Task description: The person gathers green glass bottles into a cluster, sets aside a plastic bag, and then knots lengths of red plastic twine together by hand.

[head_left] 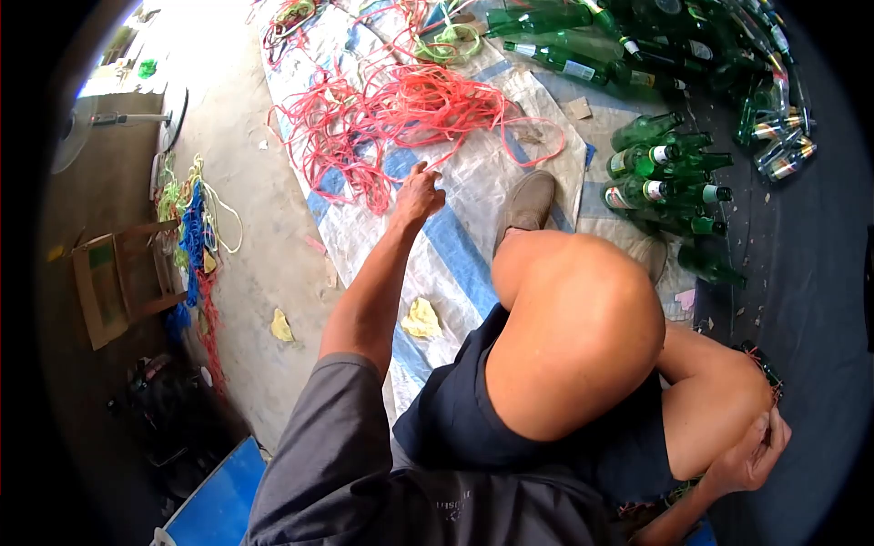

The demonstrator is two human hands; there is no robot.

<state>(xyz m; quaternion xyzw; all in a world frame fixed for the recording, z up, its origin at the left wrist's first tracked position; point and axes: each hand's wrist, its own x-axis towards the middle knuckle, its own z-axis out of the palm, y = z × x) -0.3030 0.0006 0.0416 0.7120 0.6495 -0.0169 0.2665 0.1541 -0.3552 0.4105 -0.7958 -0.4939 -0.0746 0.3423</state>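
Observation:
A loose tangle of red plastic string (428, 105) lies spread over the white and blue striped sheet (464, 264). At its lower edge is my left hand (419, 194), its fingers bent and closed on a thin red strand that runs up into the pile. My right hand (751, 450) rests against the side of my bent knee at the lower right, thumb apart from the fingers, with no object seen in it. Just above that knee, a dark green bottle with red string (765, 366) is partly hidden.
Green bottles (660, 173) stand and lean right of my shoe (528, 200), with more bottles (574, 64) lying at the top right. Coloured strings (193, 227) hang at a wooden frame on the left. A blue surface (216, 500) is at the lower left.

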